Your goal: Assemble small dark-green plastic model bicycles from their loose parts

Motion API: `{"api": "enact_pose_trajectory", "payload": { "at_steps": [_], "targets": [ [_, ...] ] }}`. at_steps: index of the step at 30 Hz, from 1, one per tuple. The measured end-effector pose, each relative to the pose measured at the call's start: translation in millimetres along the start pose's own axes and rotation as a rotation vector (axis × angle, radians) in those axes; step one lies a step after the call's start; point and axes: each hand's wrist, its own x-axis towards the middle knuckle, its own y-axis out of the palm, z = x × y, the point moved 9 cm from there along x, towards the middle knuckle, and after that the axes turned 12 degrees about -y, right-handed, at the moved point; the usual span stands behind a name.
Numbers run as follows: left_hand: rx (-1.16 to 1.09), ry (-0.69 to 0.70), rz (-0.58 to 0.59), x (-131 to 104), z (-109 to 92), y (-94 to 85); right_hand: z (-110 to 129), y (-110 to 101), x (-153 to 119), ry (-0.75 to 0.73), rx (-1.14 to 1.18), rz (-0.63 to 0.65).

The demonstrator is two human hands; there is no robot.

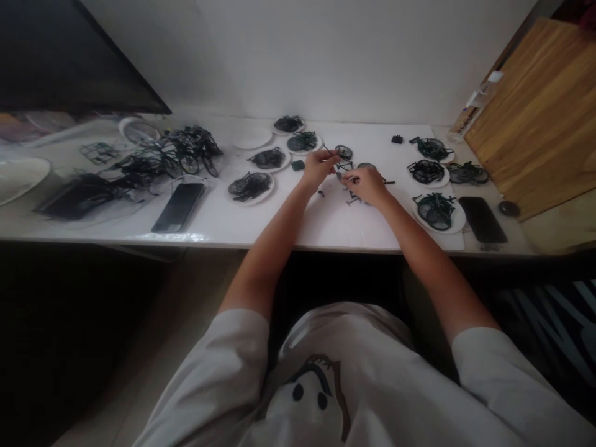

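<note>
Bicycle part (345,166), thin and dark, is between the two hands over the white tabletop (326,226). The left hand (319,169) pinches it with narrowed fingers; whether the right hand's (367,185) bent fingers hold anything, I cannot tell. Loaded plates (459,218) flank both.

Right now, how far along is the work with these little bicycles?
Partway, as far as I can judge. The cluster of small bicycles at the left looks already assembled. The left hand and right hand pinch small dark pieces, too small to identify, near a loose wheel. Plates of dark bicycle parts on both sides seem left to do.
</note>
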Motion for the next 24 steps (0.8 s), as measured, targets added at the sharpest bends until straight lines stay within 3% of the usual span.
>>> {"api": "enact_pose_trajectory", "payload": {
  "at_steps": [3,10,16,24],
  "targets": [
    [0.034,-0.004,0.004,-2,0,2.9,15,12,-1,0.0,-0.18,0.117],
    [0.057,-0.034,0.031,-5,3,7.6,30,32,-3,-0.045,-0.236,0.271],
    [0.059,-0.046,0.061,-9,1,10.6,24,37,-2,-0.055,-0.222,0.303],
    [0.058,-0.087,0.054,-11,1,12.0,15,29,-5,-0.029,-0.06,0.232]
  ]
}}
